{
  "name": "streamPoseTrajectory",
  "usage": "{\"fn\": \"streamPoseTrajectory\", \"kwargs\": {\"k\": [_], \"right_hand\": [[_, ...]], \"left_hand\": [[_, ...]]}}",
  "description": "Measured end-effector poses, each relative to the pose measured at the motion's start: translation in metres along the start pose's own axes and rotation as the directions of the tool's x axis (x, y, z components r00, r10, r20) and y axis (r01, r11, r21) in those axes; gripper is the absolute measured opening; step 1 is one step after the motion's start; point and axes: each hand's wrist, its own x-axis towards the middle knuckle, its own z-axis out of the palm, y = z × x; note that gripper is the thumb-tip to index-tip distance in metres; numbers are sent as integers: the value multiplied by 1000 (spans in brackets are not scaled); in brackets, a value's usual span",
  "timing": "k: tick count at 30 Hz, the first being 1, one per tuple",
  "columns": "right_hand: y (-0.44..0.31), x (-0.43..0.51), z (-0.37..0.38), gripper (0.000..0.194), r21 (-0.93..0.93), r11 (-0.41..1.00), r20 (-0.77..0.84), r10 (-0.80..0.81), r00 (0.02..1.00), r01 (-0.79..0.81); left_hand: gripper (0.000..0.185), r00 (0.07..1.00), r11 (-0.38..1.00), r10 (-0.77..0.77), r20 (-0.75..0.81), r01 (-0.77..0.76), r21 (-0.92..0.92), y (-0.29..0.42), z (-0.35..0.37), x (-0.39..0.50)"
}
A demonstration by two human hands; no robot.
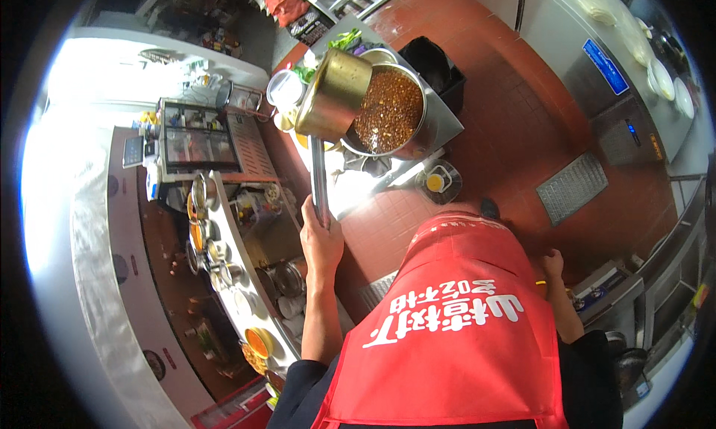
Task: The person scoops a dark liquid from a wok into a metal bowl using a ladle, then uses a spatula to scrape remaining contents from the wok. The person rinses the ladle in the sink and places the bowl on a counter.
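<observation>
My left hand grips the long handle of a brass-coloured metal saucepan. The saucepan is held up with its outer side towards me, so its contents are hidden. From my viewpoint it overlaps the left rim of a large steel pot. Chunky red-brown sauce with pale bits fills much of that pot, which stands on a metal table. Down by the right side of my red apron is my right hand. Its fingers look curled, but their inner side is hidden.
A clear plastic jug with a yellow cap stands on the red tiled floor beside the table. Beyond the table is a black bin. Left, a counter carries several pots and bowls. A metal grate lies on the floor to the right.
</observation>
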Motion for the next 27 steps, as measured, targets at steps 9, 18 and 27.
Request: {"fn": "streamPoseTrajectory", "kwargs": {"k": [9, 18, 27], "right_hand": [[7, -3, 14, 43, 111, 990, 0, 84, 996, -84], [-28, -16, 1, 38, 129, 979, 61, 152, 987, -159], [-8, 40, 11, 47, 22, 996, 288, 74, 955, -84]], "left_hand": [[54, 1000, 1000, -4, -14, 4, -13, 19, -10, 4], [36, 851, 167, -136, 508, 525, -835, -6, 24, 11], [50, 749, -537, 223, 624, 629, -562, -24, 40, -4]]}}
